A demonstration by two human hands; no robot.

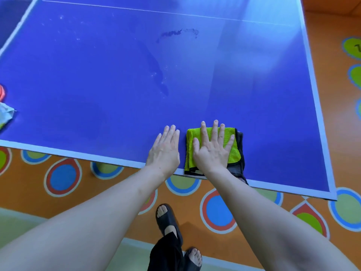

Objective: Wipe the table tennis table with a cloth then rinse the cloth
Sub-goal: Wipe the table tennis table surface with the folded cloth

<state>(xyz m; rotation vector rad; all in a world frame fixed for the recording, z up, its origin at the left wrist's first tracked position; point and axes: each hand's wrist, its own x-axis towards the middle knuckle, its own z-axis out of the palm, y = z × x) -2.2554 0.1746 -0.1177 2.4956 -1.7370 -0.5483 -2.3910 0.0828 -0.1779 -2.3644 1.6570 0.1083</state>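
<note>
Both forearms extend forward over the near edge of the blue table tennis table [97, 85]. The right hand [213, 147] lies palm-down, fingers straight and spread, pressing flat on a folded lime-green microfibre cloth [190, 145] with dark grey backing and black trim; the cloth rests at the table's near edge, by its white border line. The left hand [164, 149] lies flat on the bare surface just beside the cloth, fingers straight and close together, holding nothing. Dark wet streaks [160, 75] mark the tabletop farther in. No legible brand or label appears on the cloth.
</note>
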